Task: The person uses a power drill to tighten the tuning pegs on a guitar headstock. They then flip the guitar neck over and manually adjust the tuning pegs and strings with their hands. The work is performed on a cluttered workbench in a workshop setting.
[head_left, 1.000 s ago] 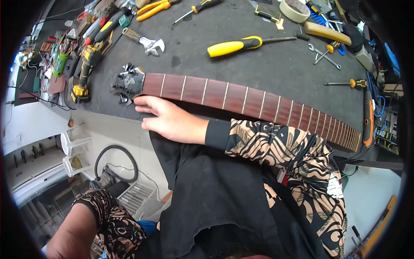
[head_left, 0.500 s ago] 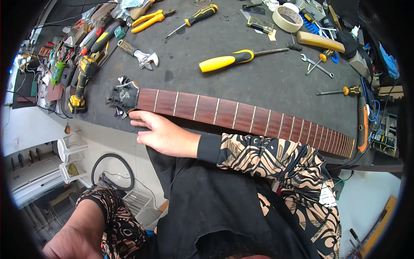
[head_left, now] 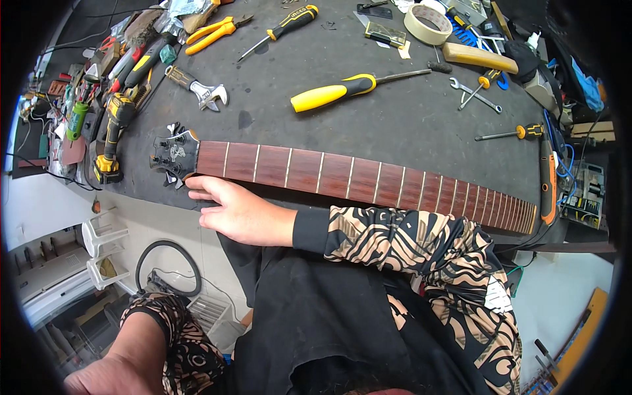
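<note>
Guitar neck (head_left: 336,176) along the near edge of the bench (head_left: 395,131), headstock (head_left: 176,154) toward the left corner. The right hand (head_left: 240,212) lies beside the headstock end, fingers loosely spread, gripping nothing; the left hand (head_left: 108,376) is off the bench (its fingers are cut off, so their state cannot be told). Steadying probably calls for light contact, clear of the tuners (head_left: 170,178).

Illumination bright and diffuse across the bench (head_left: 263,125); source out of frame. Highlights on the wrench (head_left: 212,97). Fretboard (head_left: 364,179) sharp. Straight edges bowed; rim vignetted black. Left hand (head_left: 108,378) soft, cropped at lower edge.
</note>
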Available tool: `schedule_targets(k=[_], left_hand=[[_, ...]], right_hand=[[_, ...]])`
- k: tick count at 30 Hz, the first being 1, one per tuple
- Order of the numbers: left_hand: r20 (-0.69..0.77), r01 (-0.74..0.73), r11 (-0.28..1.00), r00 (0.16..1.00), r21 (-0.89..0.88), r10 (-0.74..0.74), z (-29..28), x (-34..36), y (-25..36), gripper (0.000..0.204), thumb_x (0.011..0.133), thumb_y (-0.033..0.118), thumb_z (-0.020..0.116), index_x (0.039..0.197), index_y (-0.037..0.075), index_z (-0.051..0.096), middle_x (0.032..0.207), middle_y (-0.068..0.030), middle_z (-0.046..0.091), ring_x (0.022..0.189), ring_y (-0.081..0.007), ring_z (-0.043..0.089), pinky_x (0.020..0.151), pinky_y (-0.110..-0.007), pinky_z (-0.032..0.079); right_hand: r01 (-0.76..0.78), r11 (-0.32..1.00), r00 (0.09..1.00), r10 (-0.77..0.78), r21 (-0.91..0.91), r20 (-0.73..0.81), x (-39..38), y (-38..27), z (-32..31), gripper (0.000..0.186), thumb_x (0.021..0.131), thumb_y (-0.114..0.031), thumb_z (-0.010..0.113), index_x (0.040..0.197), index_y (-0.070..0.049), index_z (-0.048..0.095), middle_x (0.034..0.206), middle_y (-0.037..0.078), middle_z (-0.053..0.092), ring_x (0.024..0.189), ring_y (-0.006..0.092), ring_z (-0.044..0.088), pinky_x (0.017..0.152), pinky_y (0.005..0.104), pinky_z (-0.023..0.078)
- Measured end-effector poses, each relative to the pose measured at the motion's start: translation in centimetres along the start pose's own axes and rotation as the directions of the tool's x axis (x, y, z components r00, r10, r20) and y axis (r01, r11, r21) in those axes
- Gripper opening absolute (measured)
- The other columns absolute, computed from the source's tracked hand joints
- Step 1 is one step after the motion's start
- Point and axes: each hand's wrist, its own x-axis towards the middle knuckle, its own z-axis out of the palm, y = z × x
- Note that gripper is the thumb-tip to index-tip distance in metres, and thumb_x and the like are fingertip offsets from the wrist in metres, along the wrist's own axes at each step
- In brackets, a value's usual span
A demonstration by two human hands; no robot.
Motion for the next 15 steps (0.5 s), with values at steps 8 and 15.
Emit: schedule_targets(k=[8,15], left_hand=[[0.421,0.204,0.766,0.736,0.609,-0.531,9.2,-8.6,-17.6,0.023,0.098,0.02,0.068,0.11,0.003,0.079,0.109,-0.0164,0.08,0.091,-0.0266,0.078,0.08,-0.04,0.061],[0.331,0.635,0.524,0.407,0.567,-0.851,24.2,-9.5,-24.9,0.026,0.087,0.02,0.071,0.104,0.004,0.083,0.104,-0.0207,0.081,0.1,-0.038,0.08,0.086,-0.05,0.063]], right_hand=[[0.028,0.998,0.997,-0.031,0.052,0.066,-0.1,1.4,0.3,0.07,0.102,0.002,0.063,0.166,0.007,0.034,0.169,0.021,0.043,0.161,0.0308,0.04,0.123,0.0418,0.045],[-0.076,0.993,0.997,0.073,0.088,0.034,-0.3,-1.3,1.2,0.065,0.105,-0.003,0.059,0.165,0.007,0.037,0.171,0.019,0.04,0.164,0.0331,0.034,0.129,0.047,0.04]])
